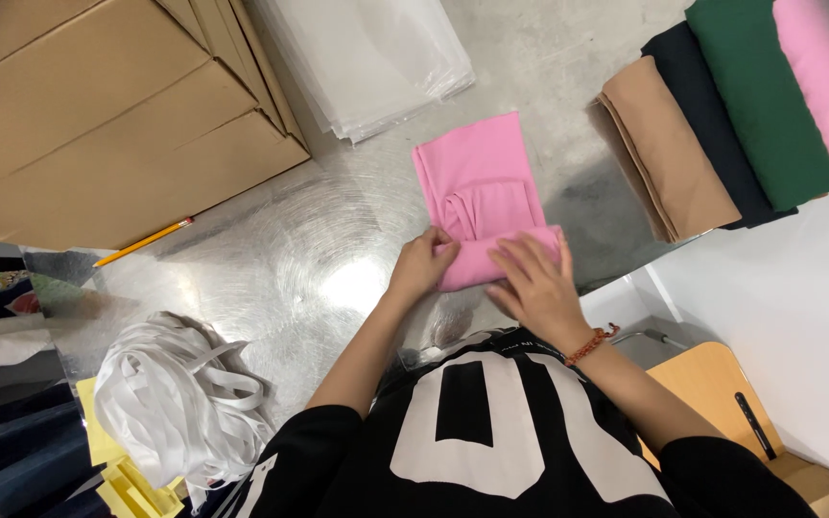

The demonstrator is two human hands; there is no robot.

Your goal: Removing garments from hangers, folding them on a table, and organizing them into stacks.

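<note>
Both hands, left hand (421, 264) and right hand (535, 285), press pink cloth (480, 187) near table edge (616, 278).

The worktop (299, 259) is brushed metal, shiny with swirl marks. The pink garment (480, 192) is soft matt cloth, as are the folded stacks (722, 125). The boxes (98, 115) are matt brown cardboard; the bags (376, 58) are thin, translucent, glossy plastic.
</note>
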